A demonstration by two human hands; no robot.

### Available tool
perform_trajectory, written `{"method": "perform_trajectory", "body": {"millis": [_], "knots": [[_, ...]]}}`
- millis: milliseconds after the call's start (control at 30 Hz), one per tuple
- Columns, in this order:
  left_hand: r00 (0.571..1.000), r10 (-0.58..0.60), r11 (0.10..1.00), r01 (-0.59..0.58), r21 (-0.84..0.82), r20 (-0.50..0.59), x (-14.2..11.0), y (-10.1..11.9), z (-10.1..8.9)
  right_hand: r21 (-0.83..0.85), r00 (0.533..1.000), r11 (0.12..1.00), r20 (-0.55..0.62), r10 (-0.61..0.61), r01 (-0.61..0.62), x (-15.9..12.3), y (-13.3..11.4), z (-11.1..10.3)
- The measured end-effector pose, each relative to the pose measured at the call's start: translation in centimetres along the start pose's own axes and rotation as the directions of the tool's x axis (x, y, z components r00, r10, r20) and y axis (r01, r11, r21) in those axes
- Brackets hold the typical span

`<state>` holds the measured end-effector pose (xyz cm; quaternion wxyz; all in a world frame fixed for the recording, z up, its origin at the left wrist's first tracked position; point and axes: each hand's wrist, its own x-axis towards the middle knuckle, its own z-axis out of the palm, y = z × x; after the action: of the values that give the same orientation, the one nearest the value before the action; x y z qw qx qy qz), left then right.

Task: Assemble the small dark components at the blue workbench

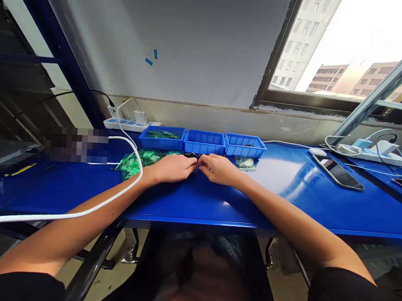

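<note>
- A white cable [47, 217] comes in at the left edge, passes over the left forearm and loops back beside it, across the view of the green packets.
- Both hands meet above the blue table [197, 205], just in front of the middle bin [204, 147].
- Left hand [173, 168]: thumb and fingers pinched together on a small dark piece [197, 163].
- Right hand [218, 169]: likewise pinched on the same piece, from the opposite side.
- The small dark piece lies between the two sets of fingertips, mostly covered; its heading and long axis cannot be told.
- Green packets [129, 165] lie to the left, partly behind the left hand and forearm.
- A clear packet [245, 163] lies just beyond the right hand, before the right bin [244, 152].
- The left bin [161, 143] holds green pieces.
- A phone [338, 171] lies well apart, at right, near a power strip [374, 154].
</note>
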<state>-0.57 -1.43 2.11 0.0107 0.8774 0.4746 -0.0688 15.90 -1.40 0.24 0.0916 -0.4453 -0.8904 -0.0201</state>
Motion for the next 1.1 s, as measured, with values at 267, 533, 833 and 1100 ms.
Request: {"method": "perform_trajectory", "body": {"millis": [267, 533, 833, 1100], "knots": [[1.000, -0.003, 1.000, 0.003, -0.001, -0.017, 0.00, -0.24, 0.07, -0.040, 1.000, 0.999, 0.005, -0.014, 0.014, -0.01, -0.05, -0.06], [1.000, -0.008, 1.000, 0.008, -0.002, -0.012, 0.02, -0.13, 0.12, -0.044, 1.000, 0.999, 0.007, -0.027, 0.028, 0.10, -0.09, 0.01], [1.000, 0.004, 1.000, -0.004, -0.003, -0.014, 0.05, -0.24, 0.10, -0.045, 1.000, 0.999, 0.003, -0.024, 0.024, 0.11, -0.13, 0.00], [1.000, 0.002, 1.000, -0.002, 0.002, -0.019, -0.01, -0.19, 0.16, -0.046, 1.000, 0.999, 0.006, -0.026, 0.026, 0.08, -0.09, -0.09]]}}
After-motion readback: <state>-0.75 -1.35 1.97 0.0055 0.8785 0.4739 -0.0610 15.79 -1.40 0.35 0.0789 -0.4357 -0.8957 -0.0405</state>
